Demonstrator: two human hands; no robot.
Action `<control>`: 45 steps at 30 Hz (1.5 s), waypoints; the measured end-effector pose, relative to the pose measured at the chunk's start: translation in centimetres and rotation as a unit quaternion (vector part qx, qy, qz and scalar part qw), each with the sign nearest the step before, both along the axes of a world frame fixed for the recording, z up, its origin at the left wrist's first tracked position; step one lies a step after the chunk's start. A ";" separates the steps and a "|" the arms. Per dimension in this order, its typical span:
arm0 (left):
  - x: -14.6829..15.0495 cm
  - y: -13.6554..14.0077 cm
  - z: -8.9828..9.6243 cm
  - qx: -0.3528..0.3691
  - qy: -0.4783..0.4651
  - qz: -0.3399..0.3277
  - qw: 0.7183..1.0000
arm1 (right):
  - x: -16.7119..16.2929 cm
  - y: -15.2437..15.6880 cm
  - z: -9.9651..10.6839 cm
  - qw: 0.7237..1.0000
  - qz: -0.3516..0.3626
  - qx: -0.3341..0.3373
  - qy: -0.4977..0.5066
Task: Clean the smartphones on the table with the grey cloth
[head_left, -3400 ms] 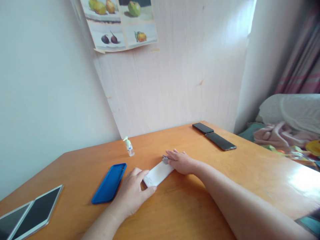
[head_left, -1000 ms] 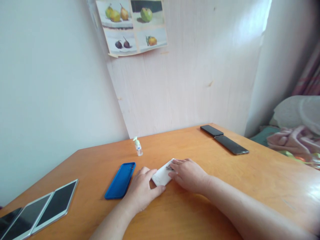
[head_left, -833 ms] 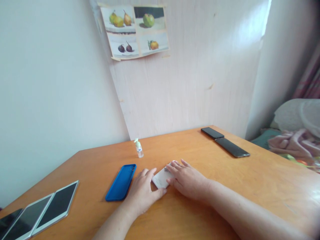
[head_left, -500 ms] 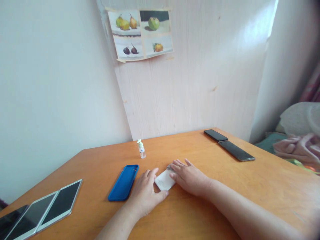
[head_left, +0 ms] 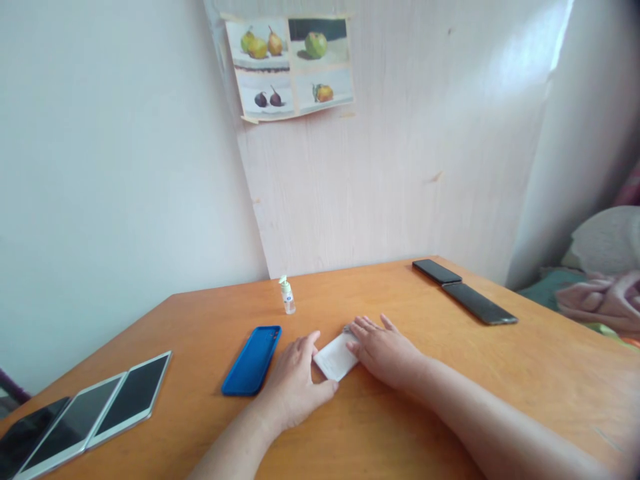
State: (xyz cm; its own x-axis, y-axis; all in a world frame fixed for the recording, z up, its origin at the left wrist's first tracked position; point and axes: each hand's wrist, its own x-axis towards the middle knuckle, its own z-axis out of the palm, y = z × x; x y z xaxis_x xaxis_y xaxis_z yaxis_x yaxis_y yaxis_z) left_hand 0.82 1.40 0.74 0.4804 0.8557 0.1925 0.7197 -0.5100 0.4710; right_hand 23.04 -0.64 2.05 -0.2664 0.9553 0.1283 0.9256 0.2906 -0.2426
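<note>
A flat white rectangular piece, perhaps a folded cloth or a packet [head_left: 335, 358], lies on the wooden table [head_left: 370, 437] between my hands. At its far right end something small and greyish shows, too small to make out. My left hand [head_left: 295, 383] is open along its left side, thumb spread from the fingers and close to the near corner. My right hand [head_left: 383, 350] lies flat with fingers stretched out, covering its right end. Just left of my left hand is a blue phone case [head_left: 253, 363], hollow side up.
A small pump bottle [head_left: 287, 297] stands farther back. Two dark phones [head_left: 480, 304] lie at the back right. Several tablet-like devices [head_left: 133, 397] lie side by side at the left edge. Fruit pictures [head_left: 293, 67] hang on the board behind; bedding [head_left: 600, 267] is beyond the right edge.
The view has shifted slightly, so everything sits a little farther right. Both hands keep nearly the same place at the white piece; a bit more of it shows beside my right hand.
</note>
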 end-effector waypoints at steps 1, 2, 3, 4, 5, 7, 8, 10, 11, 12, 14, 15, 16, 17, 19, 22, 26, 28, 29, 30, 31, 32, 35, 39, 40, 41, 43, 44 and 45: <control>0.0 -0.1 0.1 -0.002 0.001 0.001 1.000 | 0.5 0.3 -0.2 1.000 -0.026 -0.003 -0.008; 0.0 -0.1 0.2 -0.003 0.002 0.003 1.000 | 0.7 0.3 -0.3 0.999 -0.033 -0.004 -0.012; 0.1 -0.1 0.2 -0.002 0.002 0.003 1.000 | 0.6 0.0 -0.3 1.000 -0.022 -0.003 -0.014; 0.1 -0.1 0.2 0.000 0.002 0.002 1.000 | 0.2 -0.6 -0.1 1.000 0.005 0.002 -0.013; 0.1 -0.1 0.2 0.004 0.001 0.000 1.000 | -0.3 -1.3 0.1 0.999 0.044 0.007 -0.008; 0.1 -0.1 0.1 0.013 0.001 -0.003 1.000 | -1.6 -2.9 0.7 0.990 0.138 0.013 0.011; 0.1 0.0 0.1 0.017 0.002 -0.003 1.000 | -2.1 -3.5 1.0 0.984 0.176 0.011 0.022; 0.1 0.0 0.2 0.023 0.009 -0.004 1.000 | -2.5 -4.0 1.3 0.977 0.210 0.008 0.034; 0.1 -0.1 0.3 0.023 0.013 -0.006 1.000 | -2.2 -3.9 1.3 0.979 0.201 0.011 0.029; 0.0 -0.1 0.4 0.023 0.017 -0.007 1.000 | -1.8 -3.5 1.1 0.984 0.174 0.015 0.017; 0.0 -0.2 0.7 0.022 0.026 -0.014 0.999 | -0.6 -2.5 0.7 0.996 0.082 0.016 -0.015; 0.0 -0.2 0.9 0.022 0.031 -0.017 0.999 | 0.0 -2.1 0.5 0.999 0.033 0.012 -0.029; 0.0 -0.3 1.0 0.022 0.035 -0.020 0.999 | 0.4 -1.8 0.4 0.999 -0.006 0.006 -0.037; 0.0 -0.3 1.1 0.022 0.039 -0.022 0.999 | 0.5 -1.8 0.3 0.999 -0.027 0.001 -0.039; 0.0 -0.4 1.2 0.023 0.042 -0.026 0.999 | 0.0 -2.5 0.5 1.000 -0.002 -0.004 -0.023; 0.1 -0.5 1.2 0.028 0.030 -0.027 0.999 | -1.8 -4.4 1.4 0.991 0.129 -0.012 0.023; 0.1 -0.5 1.3 0.026 0.024 -0.030 0.999 | -2.2 -4.9 1.9 0.984 0.176 -0.010 0.040; 0.1 -0.5 1.4 0.018 0.030 -0.033 0.999 | -1.1 -3.9 1.4 0.994 0.108 0.002 0.006; 0.1 -0.5 1.5 0.015 0.033 -0.033 0.999 | -0.5 -3.4 1.1 0.998 0.065 0.007 -0.013; 0.1 -0.4 1.5 0.013 0.035 -0.032 0.999 | 0.0 -2.9 0.8 0.999 0.026 0.010 -0.028; 0.1 -0.4 1.5 0.013 0.036 -0.031 0.999 | 0.3 -2.6 0.6 0.999 0.001 0.012 -0.038; 0.1 -0.4 1.5 0.014 0.036 -0.030 0.999 | 0.3 -2.5 0.5 0.999 -0.004 0.014 -0.040; 0.1 -0.4 1.5 0.014 0.032 -0.029 0.999 | -0.8 -3.4 0.9 0.996 0.089 0.019 -0.005; 0.2 -0.5 1.5 0.011 0.020 -0.025 0.999 | -2.1 -4.4 1.5 0.979 0.200 0.011 0.048; 0.2 -0.5 1.5 0.012 0.020 -0.024 0.999 | -2.0 -4.1 1.4 0.981 0.188 0.012 0.043; 0.2 -0.5 1.6 0.013 0.022 -0.025 0.999 | -1.6 -3.7 1.2 0.986 0.160 0.015 0.033; 0.2 -0.6 1.6 0.016 0.026 -0.026 0.999 | -0.7 -2.6 0.6 0.997 0.079 0.016 0.004; 0.2 -0.7 1.6 0.016 0.027 -0.026 0.999 | -0.3 -2.1 0.3 0.999 0.041 0.013 -0.008; 0.3 -0.8 1.6 0.015 0.027 -0.027 0.999 | -0.1 -1.8 0.2 1.000 0.016 0.011 -0.014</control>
State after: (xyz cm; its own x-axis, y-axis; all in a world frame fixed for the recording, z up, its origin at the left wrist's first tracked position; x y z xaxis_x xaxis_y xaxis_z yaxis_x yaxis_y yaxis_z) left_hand 1.09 0.64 2.35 0.5360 0.8226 0.1896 0.7151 -0.5618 0.4158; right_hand 22.98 -2.47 2.20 -0.3007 0.9432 0.1415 0.9222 0.3254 -0.2091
